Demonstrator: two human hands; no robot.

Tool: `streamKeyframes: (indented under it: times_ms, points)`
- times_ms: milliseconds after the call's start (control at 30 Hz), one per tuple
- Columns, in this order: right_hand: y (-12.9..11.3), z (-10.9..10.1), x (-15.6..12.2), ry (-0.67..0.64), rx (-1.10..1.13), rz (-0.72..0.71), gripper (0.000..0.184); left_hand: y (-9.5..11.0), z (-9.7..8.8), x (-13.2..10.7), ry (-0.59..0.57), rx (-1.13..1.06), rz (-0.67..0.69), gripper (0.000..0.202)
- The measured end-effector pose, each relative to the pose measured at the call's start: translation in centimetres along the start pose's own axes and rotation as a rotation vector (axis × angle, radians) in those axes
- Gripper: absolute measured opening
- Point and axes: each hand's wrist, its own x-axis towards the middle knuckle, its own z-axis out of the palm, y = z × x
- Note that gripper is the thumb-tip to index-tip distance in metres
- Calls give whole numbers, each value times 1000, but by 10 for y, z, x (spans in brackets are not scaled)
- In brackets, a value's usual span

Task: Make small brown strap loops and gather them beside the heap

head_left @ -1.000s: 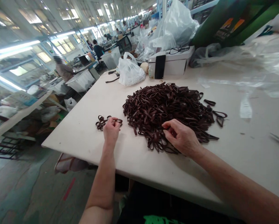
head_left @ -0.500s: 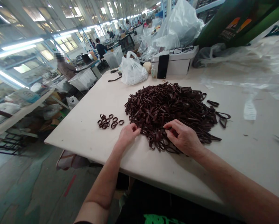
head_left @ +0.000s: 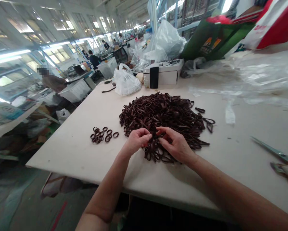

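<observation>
A big heap of dark brown strap loops (head_left: 163, 109) lies on the pale tabletop, most of them flattened. At the near side of the heap, my left hand (head_left: 139, 140) is closed in a pinch, thumb and fingertips together. My right hand (head_left: 176, 143) faces it closely, its thumb and forefinger curled round a dark brown loop that blends into the heap behind. Whether both hands grip the same loop is hard to see. Left of the heap sits a small group of round, opened loops (head_left: 100, 136), apart from my hands.
Scissors (head_left: 274, 150) lie at the right. Behind the heap are a white plastic bag (head_left: 126, 80), a dark phone (head_left: 154, 77) leaning on a white box (head_left: 168, 72), and a green bag (head_left: 211, 41). Clear plastic sheeting (head_left: 254, 77) covers the back right. People sit at far workstations.
My left hand has moved right and onto the heap's near edge, and the two hands have come close together. The view has swung right, bringing the scissors and a red bag further in.
</observation>
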Motion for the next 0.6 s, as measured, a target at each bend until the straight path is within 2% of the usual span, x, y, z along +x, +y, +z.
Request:
streamKeyframes:
  times_ms: [100,167,267,333,400,467,533,600]
  points:
    - [1,-1,1,13,43,34,24,-7,13,4,48,-103,88,21]
    - [1,-3,3,34,11,-10,20,-11,17,4,75,-180,126,21]
    - [-2,-10,6,69,-100,-141,19,-13,19,0,88,-330,71,26]
    - [-9,-20,7,110,-170,-216,19,-11,19,-5,137,-440,30,30]
    - [-17,-34,2,216,-230,-253,18,-10,19,-12,205,-526,16,34]
    - [-21,-55,-15,398,-304,-234,18,-10,17,-24,260,-575,2,36]
    - [-17,-80,-44,599,-429,-173,17,-14,16,-43,307,-614,-28,37]
    - [-6,-107,-83,743,-612,-102,15,-21,13,-64,353,-638,-91,40]
